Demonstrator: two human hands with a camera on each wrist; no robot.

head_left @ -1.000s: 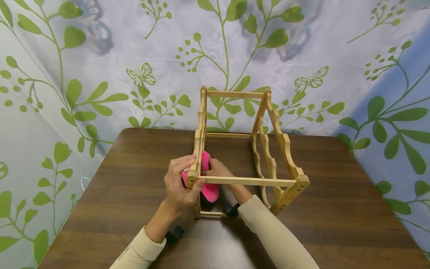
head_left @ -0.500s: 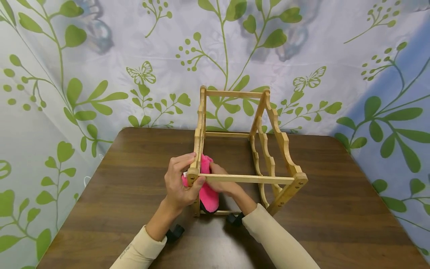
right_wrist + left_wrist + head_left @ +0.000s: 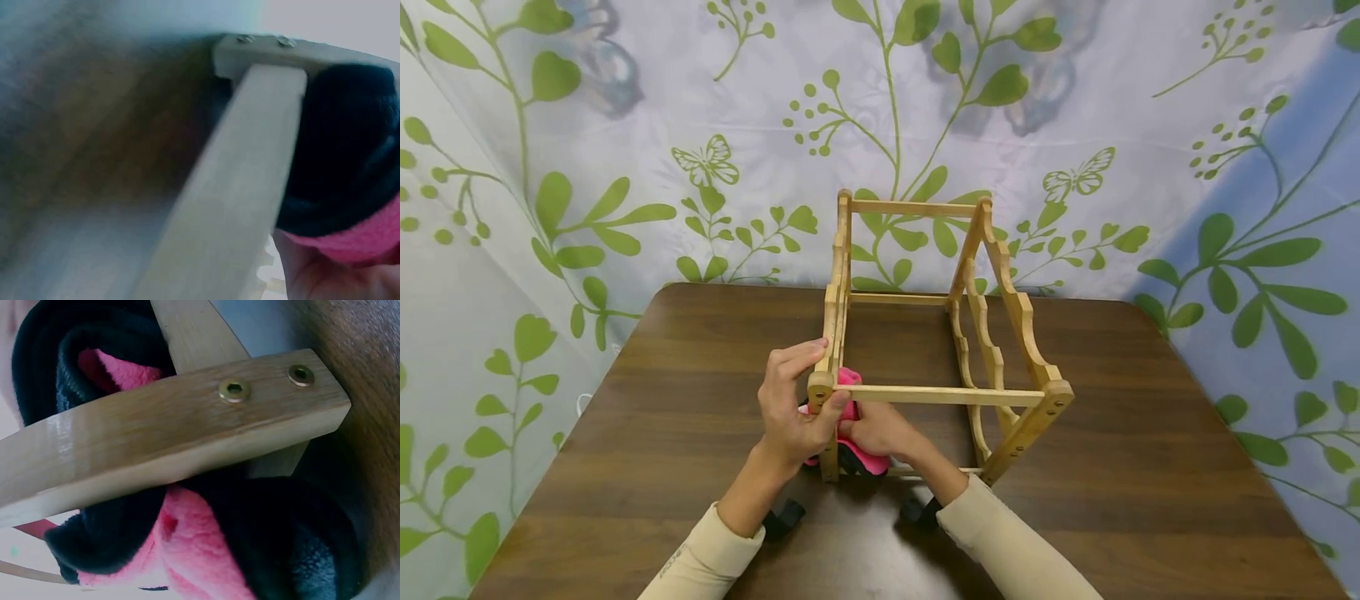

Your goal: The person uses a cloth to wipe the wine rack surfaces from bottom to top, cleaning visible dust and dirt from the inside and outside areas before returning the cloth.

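Observation:
A light wooden rack (image 3: 940,395) with scalloped rails stands on the table. My left hand (image 3: 790,412) grips its near left top corner, thumb over the front rail and fingers against the left side. Reaching inside the frame below that rail, my right hand (image 3: 883,429) holds a plush cloth (image 3: 848,377), pink on one face and black on the other. The cloth is bunched around the near left leg. In the left wrist view the cloth (image 3: 194,540) shows on both sides of the bolted leg (image 3: 175,428). The right wrist view has its black face (image 3: 350,144) against the wood.
The brown wooden table (image 3: 1150,450) extends on both sides of the rack. A patterned curtain (image 3: 760,167) with green leaves hangs right behind it. Black straps (image 3: 784,518) are on both wrists.
My right hand has moved down and toward me with the cloth, which was spread along the inner side and is now bunched around the leg. The left hand keeps its grip.

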